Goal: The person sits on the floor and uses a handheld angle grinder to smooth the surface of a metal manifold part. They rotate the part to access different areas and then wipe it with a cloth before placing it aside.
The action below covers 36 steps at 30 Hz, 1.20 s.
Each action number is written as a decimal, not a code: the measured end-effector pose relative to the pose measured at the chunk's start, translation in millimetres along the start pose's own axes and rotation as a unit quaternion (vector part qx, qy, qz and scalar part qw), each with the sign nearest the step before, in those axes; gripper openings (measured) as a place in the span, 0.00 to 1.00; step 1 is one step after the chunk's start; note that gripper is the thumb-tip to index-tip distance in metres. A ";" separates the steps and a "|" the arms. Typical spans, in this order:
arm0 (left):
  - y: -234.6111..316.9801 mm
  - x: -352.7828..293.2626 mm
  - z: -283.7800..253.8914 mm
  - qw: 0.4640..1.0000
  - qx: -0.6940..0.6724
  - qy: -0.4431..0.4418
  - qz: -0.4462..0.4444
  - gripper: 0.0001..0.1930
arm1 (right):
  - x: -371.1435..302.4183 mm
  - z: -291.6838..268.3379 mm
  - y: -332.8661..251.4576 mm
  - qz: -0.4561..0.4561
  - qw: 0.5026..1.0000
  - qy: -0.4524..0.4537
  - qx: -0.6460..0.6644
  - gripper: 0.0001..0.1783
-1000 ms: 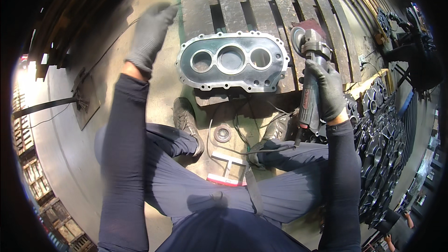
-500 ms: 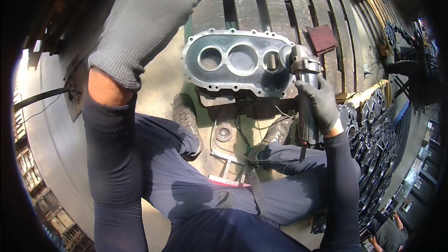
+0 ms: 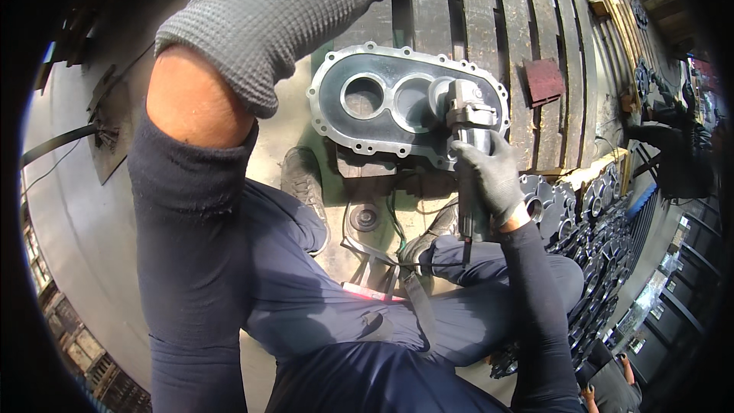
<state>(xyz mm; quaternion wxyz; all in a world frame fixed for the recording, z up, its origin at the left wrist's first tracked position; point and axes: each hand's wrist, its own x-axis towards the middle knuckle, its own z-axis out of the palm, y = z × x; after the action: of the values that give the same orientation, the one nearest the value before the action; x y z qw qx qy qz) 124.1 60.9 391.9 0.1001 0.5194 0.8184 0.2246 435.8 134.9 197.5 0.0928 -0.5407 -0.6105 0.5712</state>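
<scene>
So the work in hand looks like grinder stuff on that oval metal casting [image 3: 388, 97], which is lying on the slatted wooden pallet [image 3: 480, 23] just past the person's feet. The angle grinder [image 3: 471, 116] is over the casting's right end, its disc by the edge of the middle bore; can't tell if it's actually touching. The gloved right hand [image 3: 497, 176] is wrapped snugly around the grinder's body. The left hand [image 3: 283, 15], also gloved, is up close to the camera with its fingers running out of the top, so no clue how far open it is or whether it's got anything. IMO the next move calls for a firm right grip, a steady disc angle and the left hand kept well clear.
</scene>
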 end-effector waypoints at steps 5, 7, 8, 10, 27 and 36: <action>-9.9 -1.8 -7.5 0.999 0.015 0.006 -0.031 0.25 | 1.8 23.3 -11.0 -0.017 0.997 0.000 -0.077 0.27; -10.3 -2.4 -9.1 1.000 -0.003 0.005 -0.011 0.25 | 6.0 24.7 -2.9 -0.028 0.996 0.002 -0.083 0.28; -15.3 -2.7 -25.5 0.998 -0.044 -0.038 -0.011 0.24 | 8.5 24.0 -0.4 -0.023 0.995 0.006 -0.096 0.27; -18.5 -5.3 -30.8 0.998 -0.045 -0.049 -0.013 0.24 | 9.2 29.4 -8.9 -0.020 0.996 0.002 -0.088 0.27; -25.1 -6.2 -5.9 0.981 0.168 0.035 0.089 0.25 | 16.6 49.5 -47.3 -0.031 0.972 -0.060 -0.225 0.34; -15.2 -9.9 -26.8 0.999 -0.032 -0.028 -0.027 0.26 | -0.7 46.1 -69.0 -0.023 0.960 -0.135 -0.243 0.38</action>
<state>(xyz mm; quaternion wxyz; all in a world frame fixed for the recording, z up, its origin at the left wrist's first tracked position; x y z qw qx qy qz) 105.5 39.5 407.6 0.1461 0.4995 0.8215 0.2332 364.1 123.2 237.6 -0.1114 -0.4505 -0.7501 0.4712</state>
